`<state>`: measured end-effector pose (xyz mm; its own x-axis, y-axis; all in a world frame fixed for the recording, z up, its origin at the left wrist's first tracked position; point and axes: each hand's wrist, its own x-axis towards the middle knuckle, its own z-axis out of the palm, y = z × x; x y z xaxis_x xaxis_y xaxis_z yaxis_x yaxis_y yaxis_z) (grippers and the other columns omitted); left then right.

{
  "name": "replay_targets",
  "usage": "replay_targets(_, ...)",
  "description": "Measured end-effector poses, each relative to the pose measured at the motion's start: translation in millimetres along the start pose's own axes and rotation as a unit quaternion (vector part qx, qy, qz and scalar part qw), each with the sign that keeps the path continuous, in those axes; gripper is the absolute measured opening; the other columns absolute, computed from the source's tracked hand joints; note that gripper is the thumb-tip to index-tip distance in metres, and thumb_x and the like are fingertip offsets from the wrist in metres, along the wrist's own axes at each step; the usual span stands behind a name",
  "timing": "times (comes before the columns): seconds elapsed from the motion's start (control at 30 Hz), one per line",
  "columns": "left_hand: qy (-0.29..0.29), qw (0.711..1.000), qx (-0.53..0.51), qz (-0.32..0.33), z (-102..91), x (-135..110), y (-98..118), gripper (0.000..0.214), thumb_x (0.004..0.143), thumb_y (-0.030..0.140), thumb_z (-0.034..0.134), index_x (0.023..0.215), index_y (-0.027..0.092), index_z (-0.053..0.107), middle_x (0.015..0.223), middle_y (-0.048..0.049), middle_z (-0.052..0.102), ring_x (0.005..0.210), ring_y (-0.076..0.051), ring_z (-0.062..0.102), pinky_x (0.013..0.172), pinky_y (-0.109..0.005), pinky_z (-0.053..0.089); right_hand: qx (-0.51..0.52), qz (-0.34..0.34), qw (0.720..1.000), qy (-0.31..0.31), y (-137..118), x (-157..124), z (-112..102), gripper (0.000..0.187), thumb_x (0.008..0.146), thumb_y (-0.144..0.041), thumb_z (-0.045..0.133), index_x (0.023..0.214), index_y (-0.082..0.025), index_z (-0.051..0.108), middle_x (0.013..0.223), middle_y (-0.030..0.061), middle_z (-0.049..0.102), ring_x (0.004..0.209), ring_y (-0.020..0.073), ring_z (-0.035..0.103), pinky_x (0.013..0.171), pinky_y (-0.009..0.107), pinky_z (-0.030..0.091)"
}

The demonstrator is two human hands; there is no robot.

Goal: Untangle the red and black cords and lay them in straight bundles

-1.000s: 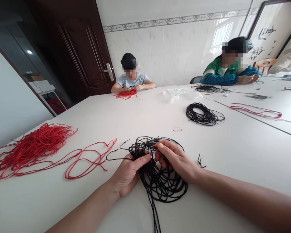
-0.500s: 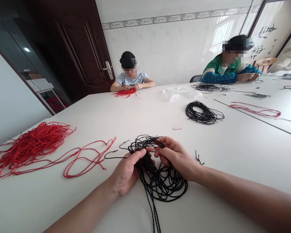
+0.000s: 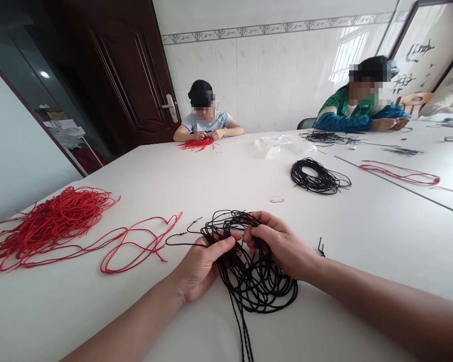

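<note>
White table (image 3: 362, 226) in a tiled room, and near its front edge lies the tangle of black cords (image 3: 262, 286). The left hand (image 3: 200, 264) pinches strands at the tangle's left side. The right hand (image 3: 283, 246) closes its fingers on strands at the top, thumbs almost meeting. Red cords (image 3: 56, 223) sprawl to the left, a black coil (image 3: 317, 177) lies farther off to the right, and a person (image 3: 206, 120) sits at the far edge.

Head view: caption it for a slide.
Left hand and right hand pinch tangled black cords on a white table, red cords beside.
</note>
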<state>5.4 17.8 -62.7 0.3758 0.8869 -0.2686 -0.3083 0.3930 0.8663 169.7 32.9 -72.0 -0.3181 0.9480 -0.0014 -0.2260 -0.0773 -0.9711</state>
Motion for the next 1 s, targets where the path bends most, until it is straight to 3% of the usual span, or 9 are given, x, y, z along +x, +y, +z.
replay_targets(0.13,0.023,1.0,0.005,0.011,-0.1,1,-2,0.018,0.07,0.024,0.06,0.086,0.016,0.064,0.072,-0.0012,0.062,0.069,-0.011,0.055,0.069,-0.023,0.043,-0.062,0.009,0.998,-0.008,-1,0,0,0.009,0.071,-0.021,0.051,0.079,-0.017,0.05,0.066,-0.0027,0.053,0.046,0.0042,0.037,0.043,0.018,0.03)
replay_targets(0.27,0.006,0.999,0.005,0.035,1.3,1,-2,0.015,0.071,0.022,0.059,0.084,0.015,0.064,0.079,-0.0023,0.063,0.075,-0.009,0.055,0.074,-0.021,0.042,-0.138,0.006,0.99,-0.03,-7,-2,5,0.025,0.068,-0.03,0.06,0.09,-0.019,0.053,0.075,-0.0007,0.058,0.061,0.0088,0.049,0.053,0.02,0.038)
replay_targets(0.4,0.019,1.0,-0.001,0.013,0.3,1,-1,0.016,0.069,0.021,0.062,0.084,0.017,0.062,0.073,-0.0001,0.06,0.07,-0.01,0.056,0.067,-0.022,0.044,-0.114,-0.007,0.993,-0.023,-10,-2,2,0.014,0.072,-0.019,0.049,0.086,-0.019,0.052,0.071,-0.0017,0.056,0.063,0.0092,0.05,0.058,0.021,0.04)
replay_targets(0.53,0.06,0.998,-0.02,0.022,0.3,2,-2,0.013,0.067,0.023,0.064,0.079,0.018,0.062,0.072,0.0004,0.06,0.072,-0.011,0.057,0.068,-0.023,0.045,-0.094,0.025,0.995,-0.032,-9,0,-3,0.015,0.071,-0.014,0.041,0.083,-0.02,0.046,0.067,-0.0033,0.052,0.05,0.0059,0.042,0.045,0.019,0.035)
replay_targets(0.6,0.079,0.996,-0.031,0.039,1.6,3,-2,0.012,0.067,0.023,0.064,0.077,0.018,0.062,0.073,0.0012,0.06,0.073,-0.01,0.056,0.071,-0.021,0.044,-0.151,0.012,0.988,-0.034,-8,-1,-2,0.013,0.071,-0.021,0.048,0.085,-0.019,0.047,0.07,-0.0021,0.053,0.052,0.0062,0.042,0.046,0.019,0.034)
replay_targets(0.73,0.085,0.995,-0.033,0.043,3.3,2,-3,0.017,0.068,0.024,0.063,0.083,0.018,0.062,0.074,0.0019,0.06,0.072,-0.008,0.056,0.071,-0.019,0.045,-0.283,-0.03,0.958,-0.027,-6,-3,3,0.034,0.064,-0.034,0.063,0.091,-0.019,0.05,0.074,-0.001,0.055,0.064,0.0114,0.049,0.055,0.023,0.04)
replay_targets(0.9,0.053,0.998,-0.007,0.033,0.8,1,-3,0.013,0.068,0.024,0.063,0.079,0.017,0.062,0.071,0.0008,0.059,0.072,-0.009,0.056,0.072,-0.021,0.045,-0.233,-0.022,0.972,-0.026,-6,-3,2,0.015,0.074,-0.022,0.046,0.088,-0.019,0.05,0.07,-0.0011,0.058,0.065,0.0109,0.053,0.058,0.023,0.041)
replay_targets(1.0,0.075,0.997,-0.016,0.027,0.1,2,-2,0.019,0.068,0.025,0.063,0.085,0.017,0.062,0.069,0.0012,0.058,0.07,-0.009,0.056,0.07,-0.02,0.046,-0.207,-0.03,0.978,0.0,-6,-1,-3,0.015,0.075,-0.017,0.038,0.087,-0.02,0.046,0.069,-0.0024,0.058,0.059,0.009,0.049,0.053,0.021,0.038)
